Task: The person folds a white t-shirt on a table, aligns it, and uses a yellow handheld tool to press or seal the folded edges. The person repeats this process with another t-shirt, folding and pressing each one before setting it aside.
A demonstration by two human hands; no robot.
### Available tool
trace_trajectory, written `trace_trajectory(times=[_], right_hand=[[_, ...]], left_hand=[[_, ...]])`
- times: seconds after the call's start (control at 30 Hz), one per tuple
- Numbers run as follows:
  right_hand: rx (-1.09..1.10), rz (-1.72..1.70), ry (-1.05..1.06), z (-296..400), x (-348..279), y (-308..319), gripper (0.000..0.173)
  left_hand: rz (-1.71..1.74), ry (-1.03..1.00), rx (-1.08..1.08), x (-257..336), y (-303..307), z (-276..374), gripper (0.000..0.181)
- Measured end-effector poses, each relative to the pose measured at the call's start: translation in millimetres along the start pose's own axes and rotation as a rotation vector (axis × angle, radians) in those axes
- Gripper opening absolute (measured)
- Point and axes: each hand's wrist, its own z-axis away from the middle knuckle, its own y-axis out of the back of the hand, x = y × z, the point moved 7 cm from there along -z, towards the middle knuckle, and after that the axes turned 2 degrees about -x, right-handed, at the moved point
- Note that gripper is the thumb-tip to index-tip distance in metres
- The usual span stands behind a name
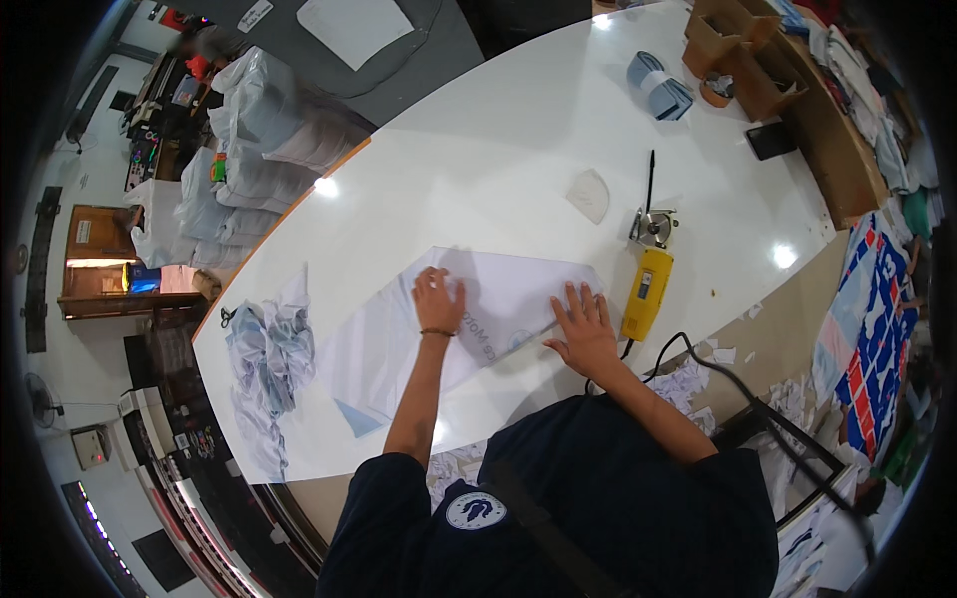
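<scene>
A white fabric piece (374,329) with printing showing faintly through it lies across the white table. My left hand (439,300) rests on its upper middle, fingers bent, a thin bracelet at the wrist. On the fabric's right end my right hand (585,325) lies with its fingers spread. Just right of that hand is a yellow electric rotary cloth cutter (647,291), its round blade pointing away from me. Beyond it lies a small curved pale template (589,196). A crumpled heap of white and light blue fabric (273,351) sits at the left.
Scissors (227,317) lie by the crumpled fabric. A folded blue bundle (659,84), a tape roll (716,89), a black phone (771,140) and cardboard boxes (755,67) occupy the far right. The cutter's black cable (729,374) runs off the near edge. Filled plastic bags (258,164) stand beyond the left edge.
</scene>
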Motion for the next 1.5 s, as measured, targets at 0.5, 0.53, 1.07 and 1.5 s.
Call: trace_trajectory(times=[0.5, 0.53, 1.07, 1.5], right_hand=[[-0.007, 0.091, -0.045, 1, 2, 6, 0.078], [-0.004, 0.102, -0.044, 1, 2, 4, 0.078], [0.027, 0.107, -0.069, 3, 0, 6, 0.072], [0.182, -0.085, -0.093, 23, -60, -12, 0.058]], left_hand=[[0.022, 0.182, 0.108, -28, 12, 11, 0.032], [-0.028, 0.238, 0.078, -37, 9, 17, 0.033], [-0.033, 0.386, 0.162, -161, 44, 141, 0.041], [-0.233, 0.97, 0.159, -335, 71, 271, 0.074]])
